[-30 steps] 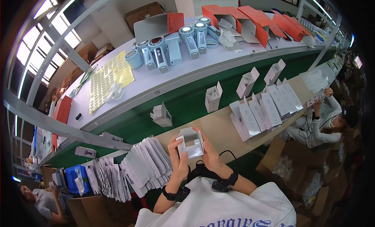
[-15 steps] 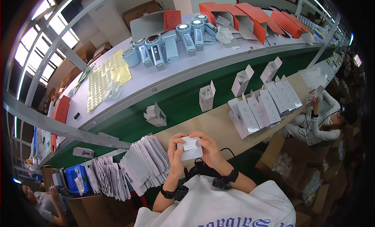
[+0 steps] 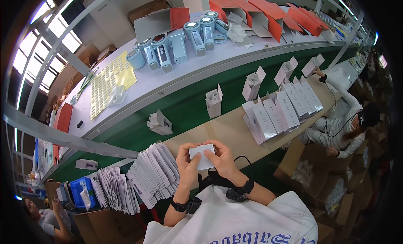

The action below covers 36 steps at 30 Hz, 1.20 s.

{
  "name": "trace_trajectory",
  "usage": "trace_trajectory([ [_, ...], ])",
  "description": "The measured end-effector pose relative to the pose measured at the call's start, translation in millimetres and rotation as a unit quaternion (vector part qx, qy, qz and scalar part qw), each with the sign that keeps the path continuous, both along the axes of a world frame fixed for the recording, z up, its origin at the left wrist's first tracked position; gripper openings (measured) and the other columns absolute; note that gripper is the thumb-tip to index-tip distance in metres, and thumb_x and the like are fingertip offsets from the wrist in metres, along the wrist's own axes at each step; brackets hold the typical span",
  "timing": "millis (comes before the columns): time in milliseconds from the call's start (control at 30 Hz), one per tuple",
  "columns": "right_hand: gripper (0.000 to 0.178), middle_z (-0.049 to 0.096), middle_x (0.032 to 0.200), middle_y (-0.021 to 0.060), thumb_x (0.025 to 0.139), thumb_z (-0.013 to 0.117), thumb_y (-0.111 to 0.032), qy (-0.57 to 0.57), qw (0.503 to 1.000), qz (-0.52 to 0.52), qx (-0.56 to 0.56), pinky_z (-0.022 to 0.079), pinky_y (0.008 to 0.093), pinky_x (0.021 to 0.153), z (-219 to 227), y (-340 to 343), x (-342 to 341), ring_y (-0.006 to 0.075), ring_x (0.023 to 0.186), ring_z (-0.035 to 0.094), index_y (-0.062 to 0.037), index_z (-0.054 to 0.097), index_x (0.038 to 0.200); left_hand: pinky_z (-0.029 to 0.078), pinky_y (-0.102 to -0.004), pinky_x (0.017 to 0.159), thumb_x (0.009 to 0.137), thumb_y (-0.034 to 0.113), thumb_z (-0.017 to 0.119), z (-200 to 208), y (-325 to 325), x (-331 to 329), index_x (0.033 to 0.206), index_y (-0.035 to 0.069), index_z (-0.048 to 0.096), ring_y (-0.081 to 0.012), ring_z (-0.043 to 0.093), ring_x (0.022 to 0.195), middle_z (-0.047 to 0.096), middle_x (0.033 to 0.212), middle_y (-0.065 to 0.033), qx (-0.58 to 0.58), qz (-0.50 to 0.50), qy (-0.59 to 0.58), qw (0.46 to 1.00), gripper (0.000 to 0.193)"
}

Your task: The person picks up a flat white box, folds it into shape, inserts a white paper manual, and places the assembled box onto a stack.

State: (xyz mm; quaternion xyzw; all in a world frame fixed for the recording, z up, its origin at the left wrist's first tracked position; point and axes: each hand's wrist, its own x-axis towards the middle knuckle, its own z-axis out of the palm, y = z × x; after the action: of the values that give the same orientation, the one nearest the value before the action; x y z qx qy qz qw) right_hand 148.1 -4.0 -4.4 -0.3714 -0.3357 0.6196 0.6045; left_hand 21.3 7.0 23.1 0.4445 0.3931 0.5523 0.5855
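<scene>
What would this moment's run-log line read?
Left hand: holds white box, thumb on face | Right hand: holds same box, thumb on face | To left: flat white cartons

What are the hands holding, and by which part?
A white box, held by its opposite sides between left hand and right hand, both thumbs on the upper face.

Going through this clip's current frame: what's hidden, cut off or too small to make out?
All in the head view:
- Inside of the white box: hidden by its own top face.
- Some fingertips of the left hand and right hand: hidden behind the box.
- Lower part of the white shirt: cut off by the bottom edge.
- Whatever the far-left co-worker's raised hand may hold: too small and dim.
</scene>
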Motion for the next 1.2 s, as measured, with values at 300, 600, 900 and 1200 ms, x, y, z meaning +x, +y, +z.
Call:
trace_trajectory([
  [300,0.027,0.062,0.104,0.0070,0.087,0.056,0.001,-0.021,1.000,-0.014,-0.013,0.049,0.0249,0.079,4.7,-2.8,0.0,0.0105,0.092,0.058,0.0026,0.056,0.114,0.043,-0.0288,0.090,0.077,-0.010,0.059,-7.6,-0.2,1.8,0.102,0.002,0.053,-0.0182,0.057,0.099,0.062,0.107,-0.0140,-0.001,0.017,0.028,0.999,0.028],
  [600,0.030,0.062,0.107,0.0083,0.087,0.054,0.003,-0.009,1.000,-0.013,0.001,0.049,0.0268,0.082,7.1,-1.8,1.7,0.0128,0.094,0.060,0.0027,0.055,0.117,0.042,-0.0284,0.091,0.075,-0.016,0.058,-18.0,-0.1,-0.5,0.104,-0.001,0.058,-0.0189,0.058,0.100,0.064,0.105,-0.0122,0.058,0.028,0.080,0.995,0.032],
  [900,0.039,0.052,0.126,0.0131,0.094,0.050,-0.013,-0.029,0.998,0.051,-0.018,0.043,0.0310,0.095,-0.2,1.0,10.2,0.0167,0.112,0.052,0.0010,0.046,0.130,0.038,-0.0358,0.098,0.068,-0.008,0.071,10.7,-5.4,-12.9,0.135,0.002,0.033,-0.0255,0.044,0.120,0.045,0.129,-0.0157,0.091,-0.137,0.113,0.980,0.078],
  [1200,0.061,0.025,0.149,0.0174,0.100,0.038,-0.036,-0.196,0.973,0.067,0.100,0.017,0.0339,0.112,-1.2,-0.7,6.1,0.0258,0.139,0.023,-0.0006,0.019,0.146,0.042,-0.0404,0.093,0.061,0.005,0.083,1.9,-11.8,-20.0,0.137,0.004,0.025,-0.0341,0.046,0.110,0.042,0.123,-0.0185,0.221,-0.141,0.336,0.904,0.095],
])
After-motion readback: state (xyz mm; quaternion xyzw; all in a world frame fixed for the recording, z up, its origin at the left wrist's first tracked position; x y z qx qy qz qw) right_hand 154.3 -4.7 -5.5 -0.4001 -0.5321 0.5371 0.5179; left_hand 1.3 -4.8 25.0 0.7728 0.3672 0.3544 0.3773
